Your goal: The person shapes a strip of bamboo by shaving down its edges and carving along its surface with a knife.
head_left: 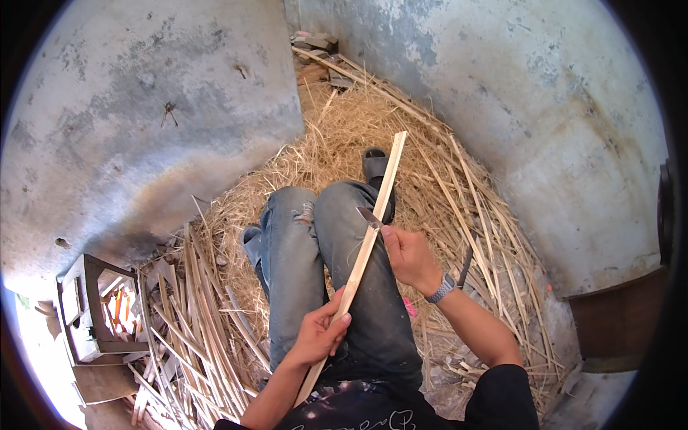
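Observation:
A long pale strip of split wood or bamboo (388, 175) lies slantwise across my right thigh, its far end beyond the knee and its near end at my lap. My left hand (320, 333) is closed around its lower part, thumb on top. In my right hand (412, 259) is a knife (369, 216) with a short pointed blade, which lies across the strip above my knee; the fist hides most of its handle. A watch (441, 288) circles my right wrist. My jeans-clad legs (290, 272) are bent beneath the strip.
Curly shavings (344, 136) cover the floor ahead. Many strips lie in a bundle (208, 344) at left and along the right wall (559, 107). A wooden frame (92, 308) stands at far left, a dark narrow tool (467, 264) beyond my right wrist, and a brown panel (616, 315) at far right.

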